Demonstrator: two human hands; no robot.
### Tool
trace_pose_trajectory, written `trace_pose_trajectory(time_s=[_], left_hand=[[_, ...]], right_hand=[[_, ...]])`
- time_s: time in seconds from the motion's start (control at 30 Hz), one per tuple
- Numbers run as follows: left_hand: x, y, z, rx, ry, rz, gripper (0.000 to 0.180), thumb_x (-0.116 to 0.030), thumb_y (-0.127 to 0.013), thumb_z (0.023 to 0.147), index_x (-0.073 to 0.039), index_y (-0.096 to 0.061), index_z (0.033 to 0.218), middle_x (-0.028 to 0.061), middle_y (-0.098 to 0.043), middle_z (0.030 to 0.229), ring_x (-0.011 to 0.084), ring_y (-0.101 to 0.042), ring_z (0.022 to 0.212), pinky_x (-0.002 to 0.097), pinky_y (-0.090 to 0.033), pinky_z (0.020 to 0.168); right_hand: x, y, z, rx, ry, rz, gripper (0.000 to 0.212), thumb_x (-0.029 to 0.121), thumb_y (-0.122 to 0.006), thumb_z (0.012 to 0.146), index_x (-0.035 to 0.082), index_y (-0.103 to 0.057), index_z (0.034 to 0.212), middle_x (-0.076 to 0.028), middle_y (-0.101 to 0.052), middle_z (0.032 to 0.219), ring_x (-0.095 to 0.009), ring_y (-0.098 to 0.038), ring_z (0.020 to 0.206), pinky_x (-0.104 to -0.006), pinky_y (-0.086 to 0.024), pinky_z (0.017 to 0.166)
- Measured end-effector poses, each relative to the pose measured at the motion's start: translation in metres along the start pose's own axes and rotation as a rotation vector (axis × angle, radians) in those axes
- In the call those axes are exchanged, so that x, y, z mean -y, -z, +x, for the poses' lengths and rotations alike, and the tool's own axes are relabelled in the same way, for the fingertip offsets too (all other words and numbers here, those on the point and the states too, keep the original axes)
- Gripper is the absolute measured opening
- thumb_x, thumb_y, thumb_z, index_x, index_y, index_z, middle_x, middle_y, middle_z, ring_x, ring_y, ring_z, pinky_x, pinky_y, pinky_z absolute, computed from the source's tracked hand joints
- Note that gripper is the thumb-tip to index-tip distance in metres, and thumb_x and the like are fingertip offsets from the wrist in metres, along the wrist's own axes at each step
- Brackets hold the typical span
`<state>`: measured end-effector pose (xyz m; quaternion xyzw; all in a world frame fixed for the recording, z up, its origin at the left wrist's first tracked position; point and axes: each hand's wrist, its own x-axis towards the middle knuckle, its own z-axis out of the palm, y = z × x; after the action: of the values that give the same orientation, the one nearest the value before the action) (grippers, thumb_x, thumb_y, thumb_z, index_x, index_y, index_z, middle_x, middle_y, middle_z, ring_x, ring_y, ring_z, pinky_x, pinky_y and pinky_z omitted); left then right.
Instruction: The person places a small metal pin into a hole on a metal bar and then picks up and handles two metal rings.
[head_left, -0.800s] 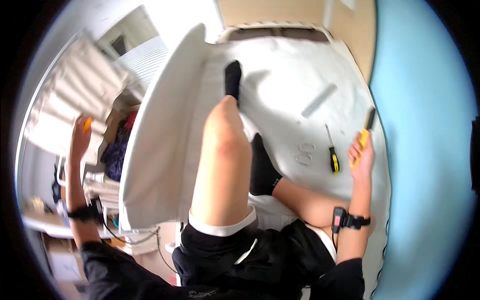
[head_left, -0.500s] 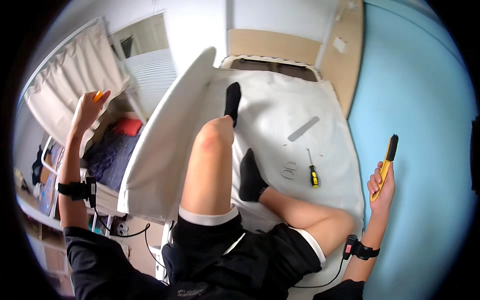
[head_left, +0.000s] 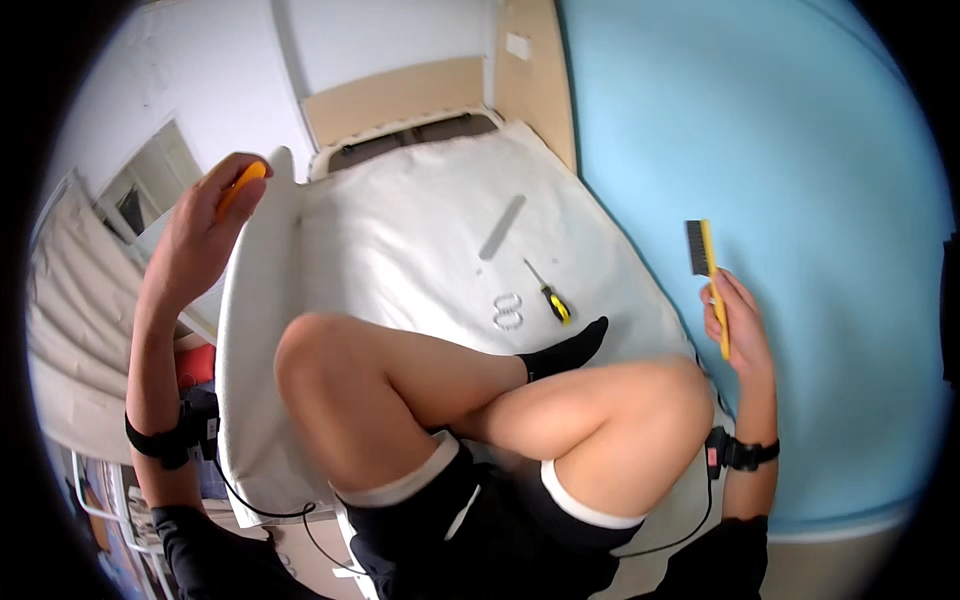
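Raised at the left, my left hand [head_left: 205, 225] is closed around an orange rounded handle [head_left: 243, 188]; whatever else belongs to it is hidden by the fingers. My right hand [head_left: 742, 325] grips a yellow-handled brush [head_left: 708, 250], held upright before the blue wall with its dark bristles facing left. On the white bed surface, apart from both hands, lie a black-and-yellow screwdriver [head_left: 556, 303], two linked-looking pale rings [head_left: 508, 312] and a flat grey strip [head_left: 502, 228].
My crossed legs [head_left: 450, 400] take up the near part of the bed [head_left: 400, 240]. A white padded edge [head_left: 262, 300] rises along its left side. The blue wall [head_left: 840, 300] borders the right, and a wooden headboard [head_left: 400, 97] stands at the far end. Black cables hang from both forearm bands.
The view has swung to the right. My legs have folded together and crossed. The brush has turned so its bristles point left, and my left hand has tilted, showing more of the orange handle.
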<state>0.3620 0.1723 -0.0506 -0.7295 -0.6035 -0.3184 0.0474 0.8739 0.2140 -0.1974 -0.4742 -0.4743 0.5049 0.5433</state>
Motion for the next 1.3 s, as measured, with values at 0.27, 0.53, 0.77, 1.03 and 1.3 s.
trace_pose_trajectory(time_s=[0.27, 0.53, 0.77, 1.03, 1.3], left_hand=[[-0.032, -0.106, 0.066, 0.144, 0.021, -0.331, 0.043, -0.036, -0.046, 0.099, -0.005, -0.051, 0.129, -0.0079, -0.03, 0.064, 0.0013, -0.027, 0.053, 0.0197, -0.021, 0.048], [-0.121, -0.223, 0.091, 0.471, 0.324, -1.001, 0.038, -0.033, -0.038, 0.102, -0.003, -0.049, 0.122, -0.0052, -0.037, 0.072, 0.0022, -0.031, 0.05, 0.0181, -0.023, 0.042], [-0.053, -0.296, 0.111, 0.534, 0.784, -1.663, 0.027, -0.028, -0.039, 0.101, -0.002, -0.046, 0.106, 0.0018, -0.048, 0.078, 0.0108, -0.045, 0.061, 0.0208, -0.037, 0.05], [0.011, -0.418, 0.041, 0.626, 1.376, -1.459, 0.017, -0.008, -0.038, 0.098, 0.004, -0.047, 0.107, 0.0085, -0.053, 0.091, 0.014, -0.051, 0.073, 0.0206, -0.043, 0.054], [-0.032, -0.417, 0.059, 0.482, 1.036, -1.521, 0.025, -0.021, -0.038, 0.1, -0.004, -0.045, 0.116, 0.0077, -0.053, 0.097, 0.0161, -0.054, 0.074, 0.0283, -0.045, 0.064]], right_hand=[[-0.16, 0.07, 0.017, -0.034, -0.126, -0.505, 0.031, 0.027, -0.057, 0.091, 0.002, -0.057, 0.11, 0.0, -0.054, 0.081, -0.007, -0.046, 0.066, -0.0265, -0.038, 0.054], [-0.181, 0.101, 0.018, -0.17, -0.426, -0.26, 0.036, 0.026, -0.051, 0.095, -0.001, -0.054, 0.118, -0.006, -0.059, 0.092, -0.012, -0.054, 0.066, -0.0275, -0.044, 0.058], [-0.169, 0.077, 0.062, 0.008, -0.234, -0.264, 0.052, 0.022, -0.061, 0.091, -0.002, -0.043, 0.133, -0.013, -0.057, 0.12, -0.018, -0.059, 0.095, -0.0322, -0.048, 0.083], [-0.153, 0.099, 0.075, -0.168, -0.421, -0.25, 0.045, 0.023, -0.057, 0.093, 0.001, -0.044, 0.13, -0.013, -0.051, 0.129, -0.023, -0.055, 0.113, -0.0342, -0.043, 0.098], [-0.005, 0.024, 0.077, -0.005, -0.356, 0.358, 0.029, 0.026, -0.054, 0.094, 0.005, -0.055, 0.114, -0.008, -0.059, 0.107, -0.02, -0.06, 0.085, -0.0334, -0.047, 0.078]])
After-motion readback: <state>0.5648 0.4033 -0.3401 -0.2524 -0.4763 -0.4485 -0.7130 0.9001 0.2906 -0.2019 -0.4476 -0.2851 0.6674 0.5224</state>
